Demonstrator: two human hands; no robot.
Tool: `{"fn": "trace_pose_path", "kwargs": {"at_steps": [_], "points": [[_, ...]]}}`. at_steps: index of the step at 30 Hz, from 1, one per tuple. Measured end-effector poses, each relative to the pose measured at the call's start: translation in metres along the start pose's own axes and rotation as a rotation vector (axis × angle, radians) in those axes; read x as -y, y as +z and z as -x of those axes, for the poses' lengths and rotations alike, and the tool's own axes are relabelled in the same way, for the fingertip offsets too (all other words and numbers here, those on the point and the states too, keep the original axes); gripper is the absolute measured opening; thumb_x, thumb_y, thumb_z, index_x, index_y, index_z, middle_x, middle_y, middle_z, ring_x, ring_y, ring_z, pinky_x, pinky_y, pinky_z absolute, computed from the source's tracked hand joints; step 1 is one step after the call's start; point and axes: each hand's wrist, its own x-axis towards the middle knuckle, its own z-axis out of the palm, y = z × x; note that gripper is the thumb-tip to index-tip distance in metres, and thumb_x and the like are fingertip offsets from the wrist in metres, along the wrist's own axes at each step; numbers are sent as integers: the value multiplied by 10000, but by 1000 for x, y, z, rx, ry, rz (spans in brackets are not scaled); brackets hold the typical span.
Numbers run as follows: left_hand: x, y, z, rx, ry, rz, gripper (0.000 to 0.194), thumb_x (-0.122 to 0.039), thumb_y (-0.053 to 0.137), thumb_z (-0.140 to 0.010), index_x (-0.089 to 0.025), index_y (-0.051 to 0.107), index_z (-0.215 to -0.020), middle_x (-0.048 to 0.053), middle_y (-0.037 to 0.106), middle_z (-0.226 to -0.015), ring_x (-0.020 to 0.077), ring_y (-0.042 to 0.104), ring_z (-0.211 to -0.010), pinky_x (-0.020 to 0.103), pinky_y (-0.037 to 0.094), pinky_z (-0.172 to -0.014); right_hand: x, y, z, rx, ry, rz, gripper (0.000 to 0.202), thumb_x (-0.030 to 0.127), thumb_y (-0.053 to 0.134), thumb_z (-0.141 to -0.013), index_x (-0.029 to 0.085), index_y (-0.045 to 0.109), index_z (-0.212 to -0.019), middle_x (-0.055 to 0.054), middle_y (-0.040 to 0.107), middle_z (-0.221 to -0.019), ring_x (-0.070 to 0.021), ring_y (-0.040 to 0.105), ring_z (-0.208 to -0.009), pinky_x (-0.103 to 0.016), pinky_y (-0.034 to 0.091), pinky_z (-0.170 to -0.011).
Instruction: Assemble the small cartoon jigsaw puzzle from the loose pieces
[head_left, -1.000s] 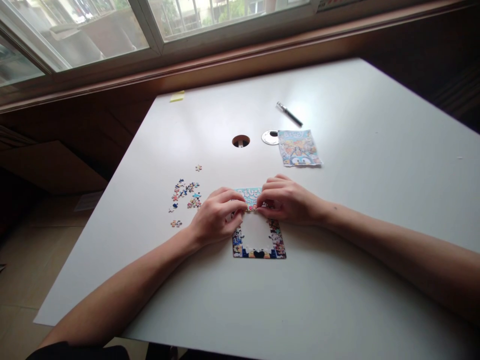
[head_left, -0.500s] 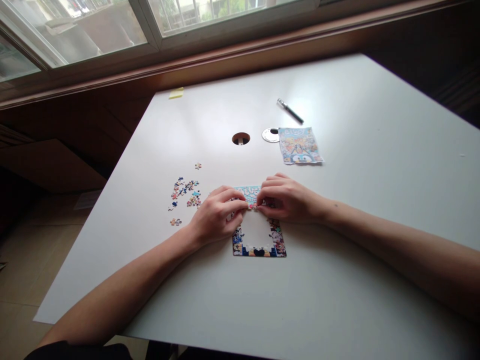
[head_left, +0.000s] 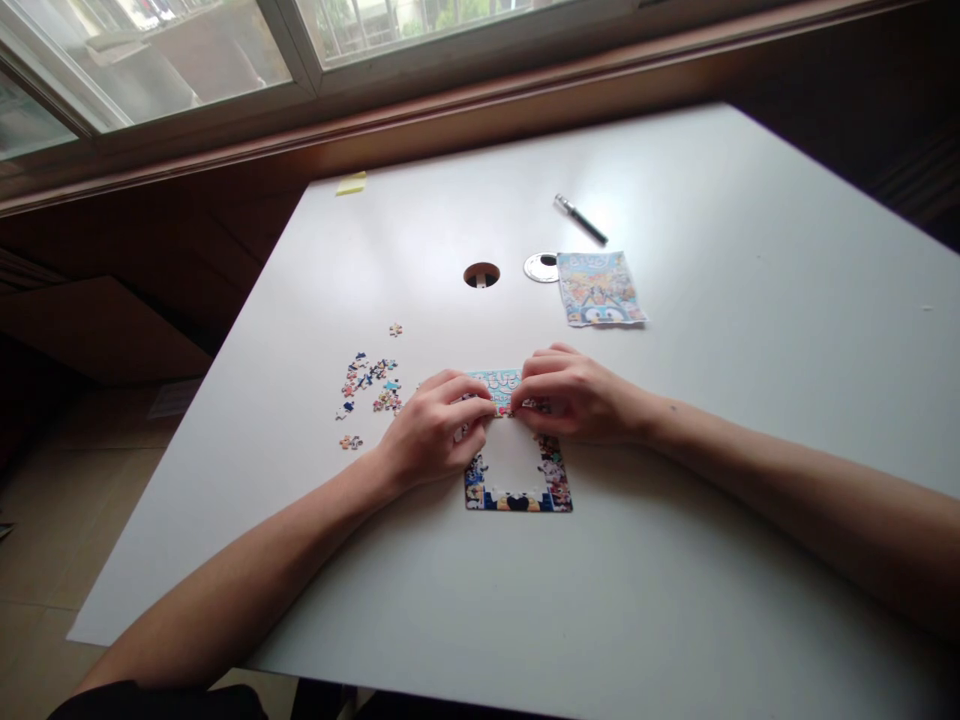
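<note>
With both the left hand (head_left: 431, 432) and right hand (head_left: 574, 397) pinched together on the small colourful cardboard jigsaw frame (head_left: 517, 470), press its top edge pieces flat and gently, keeping the border square.

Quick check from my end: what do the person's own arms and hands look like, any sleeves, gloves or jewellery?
Both forearms are bare to the frame edge. The left hand and right hand wear no gloves, rings or watch that I can see. Only a dark patch of clothing shows at the lower left.

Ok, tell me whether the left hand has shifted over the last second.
No. The left hand still rests on the puzzle frame's top-left corner, equally far from the loose pieces; only the camera drifted slightly.
</note>
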Motion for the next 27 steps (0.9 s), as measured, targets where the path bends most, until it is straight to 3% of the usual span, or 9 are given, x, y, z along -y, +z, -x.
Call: {"fn": "trace_pose_path", "kwargs": {"at_steps": [10, 23, 27], "points": [[1, -2, -1, 3, -16, 22, 215, -38, 527, -824, -184, 645, -928, 74, 703, -1003, 217, 601, -1001, 384, 530, -919, 0, -1, 0, -10, -29, 33, 133, 205, 596, -887, 235, 724, -869, 8, 591, -693, -141, 515, -647, -329, 389, -792], [0, -1, -1, 52, 36, -108, 219, -149, 567, -926, -233, 706, -1072, 75, 687, -1058, 220, 577, -998, 399, 501, -901, 4, -1, 0, 29, -97, 154, 155, 238, 555, -941, 226, 702, -894, -18, 633, -741, -168, 502, -705, -347, 369, -785], [-1, 0, 0, 71, 39, -154, 206, -150, 544, -944, -219, 696, -1065, 76, 681, -1066, 221, 569, -1005, 390, 492, -894, 4, 1, 2, -19, -83, 107, 161, 225, 557, -939, 220, 704, -873, -12, 624, -705, -158, 500, -677, -340, 386, -781]]}}
